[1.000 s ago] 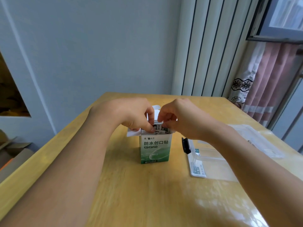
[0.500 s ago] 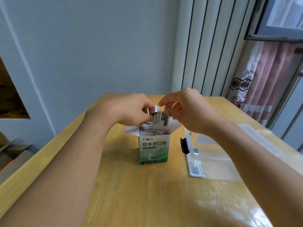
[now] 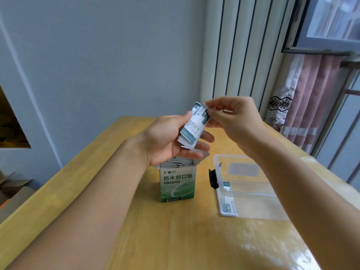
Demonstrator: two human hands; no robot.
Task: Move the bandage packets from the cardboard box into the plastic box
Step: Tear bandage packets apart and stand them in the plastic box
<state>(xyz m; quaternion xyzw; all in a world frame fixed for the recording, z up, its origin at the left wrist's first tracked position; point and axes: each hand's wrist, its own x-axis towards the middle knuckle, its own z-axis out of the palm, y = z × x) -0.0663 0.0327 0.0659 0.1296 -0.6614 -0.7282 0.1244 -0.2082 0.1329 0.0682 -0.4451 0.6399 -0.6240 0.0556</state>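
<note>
A wooden counter point(image 3: 175, 240) carries an open green cardboard box point(image 3: 177, 184) near its middle and a clear plastic box point(image 3: 247, 193) toward the right edge, apart.

Wooden table point(image 3: 175, 240), glossy, glare at 5 o'clock. Blue-grey wall point(image 3: 101, 59) from 10 to 12 o'clock. White ribbed panel point(image 3: 239, 47) at 1 o'clock. Pink curtain point(image 3: 311, 106) with white floral-trimmed edge at 3 o'clock, under a window frame point(image 3: 321, 49) at 2 o'clock. Brown cardboard, possibly a flattened carton point(image 3: 13, 191), at 9 o'clock, on the floor beside the table.
</note>
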